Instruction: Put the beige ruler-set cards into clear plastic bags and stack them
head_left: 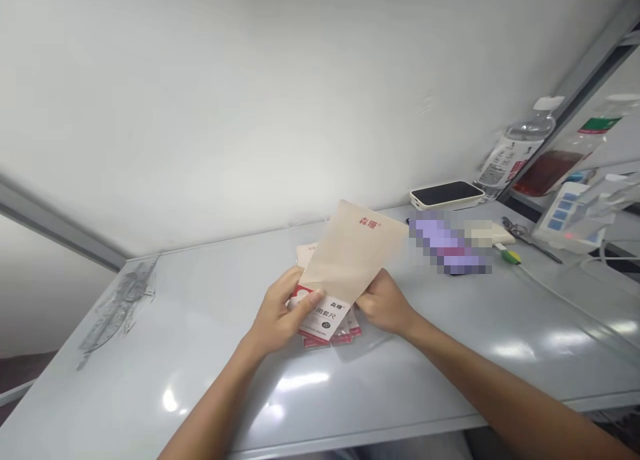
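Note:
A flat beige ruler-set packet (353, 250), with red lettering near its top and a white-and-red printed lower part, is held tilted above the table. My left hand (280, 313) grips its lower left side, thumb pressed on the printed front and fingers behind. At the right edge my right hand (385, 303) is closed, its curled fingers against the packet and partly hidden behind it. Under the held packet lie several similar packets (343, 337) on the table, mostly covered; red-edged lower ends and one beige upper corner show.
On the glossy grey table (200, 327), a phone (447, 195), a pixelated purple item (447, 243), a white block with a cable (493, 233) and a power strip (565, 217) sit to the right. Bottles (520, 147) stand by the white wall (225, 113).

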The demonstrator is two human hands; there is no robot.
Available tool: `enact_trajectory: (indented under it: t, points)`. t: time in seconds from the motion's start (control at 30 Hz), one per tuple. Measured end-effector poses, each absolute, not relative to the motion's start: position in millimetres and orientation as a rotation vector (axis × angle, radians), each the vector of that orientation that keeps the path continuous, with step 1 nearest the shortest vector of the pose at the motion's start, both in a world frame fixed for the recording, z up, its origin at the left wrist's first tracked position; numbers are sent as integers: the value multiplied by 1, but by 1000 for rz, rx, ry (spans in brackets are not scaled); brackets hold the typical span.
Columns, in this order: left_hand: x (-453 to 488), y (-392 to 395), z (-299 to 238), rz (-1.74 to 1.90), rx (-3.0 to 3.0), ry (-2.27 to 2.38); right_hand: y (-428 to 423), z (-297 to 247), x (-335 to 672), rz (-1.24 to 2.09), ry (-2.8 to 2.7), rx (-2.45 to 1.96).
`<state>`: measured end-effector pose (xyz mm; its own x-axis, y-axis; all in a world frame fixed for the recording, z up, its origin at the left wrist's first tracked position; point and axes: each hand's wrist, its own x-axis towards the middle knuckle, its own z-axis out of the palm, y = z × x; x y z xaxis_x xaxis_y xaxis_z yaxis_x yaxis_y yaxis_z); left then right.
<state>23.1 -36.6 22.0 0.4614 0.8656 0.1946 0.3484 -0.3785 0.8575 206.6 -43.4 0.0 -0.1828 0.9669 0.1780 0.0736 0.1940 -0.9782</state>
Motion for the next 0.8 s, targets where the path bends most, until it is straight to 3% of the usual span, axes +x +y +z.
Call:
enact_trajectory:
  t: [0.43, 0.8]
  points:
    - [21, -35, 26, 856, 1976, 1331, -42, -5, 205, 1229, -1378, -986]
    - [19, -33, 32, 763, 1913, 1232, -42, -4, 205, 1277, -1404, -976]
